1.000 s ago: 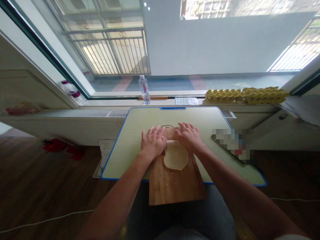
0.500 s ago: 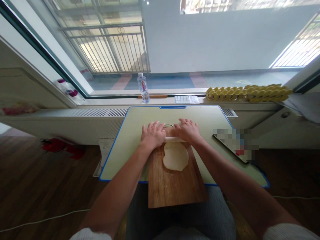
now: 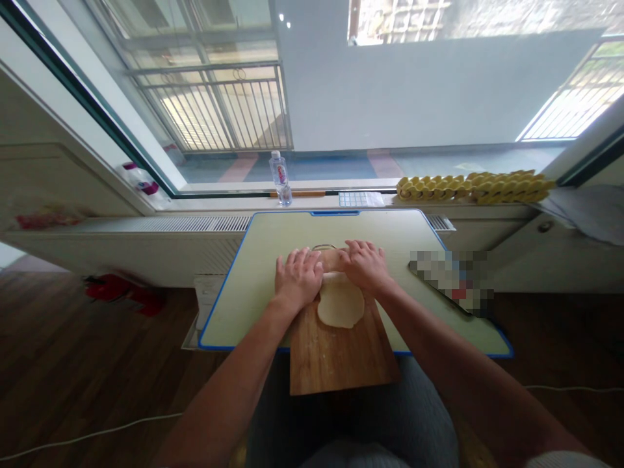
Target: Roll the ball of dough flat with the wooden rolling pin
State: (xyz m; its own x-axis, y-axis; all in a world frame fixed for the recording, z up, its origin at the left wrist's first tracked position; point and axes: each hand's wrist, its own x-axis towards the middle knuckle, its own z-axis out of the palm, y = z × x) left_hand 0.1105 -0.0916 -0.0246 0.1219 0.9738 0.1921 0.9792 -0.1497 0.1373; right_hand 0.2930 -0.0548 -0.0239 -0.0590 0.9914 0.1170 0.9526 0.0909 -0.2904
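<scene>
A round, flat sheet of dough (image 3: 340, 304) lies on a wooden cutting board (image 3: 344, 364). Across its far edge runs a pale rolling pin (image 3: 334, 277), mostly hidden beneath my hands. My left hand (image 3: 298, 278) rests palm down over the pin's left end, fingers stretched forward and apart. Over the right end lies my right hand (image 3: 364, 265), its fingers also extended forward. Both palms press on the pin from above, without fingers wrapped round it. The board's metal handle shows just beyond my fingertips.
Under the board is a pale green, blue-edged tabletop (image 3: 258, 273); the board's near end overhangs it. A blurred-out flat object (image 3: 451, 286) lies at right. On the windowsill stand a water bottle (image 3: 281, 181) and yellow stacked trays (image 3: 472, 187). A red object (image 3: 124, 294) sits on the floor.
Both hands have come slightly towards me with the rolling pin, onto the dough's far edge. The whole view has shifted a little with my head.
</scene>
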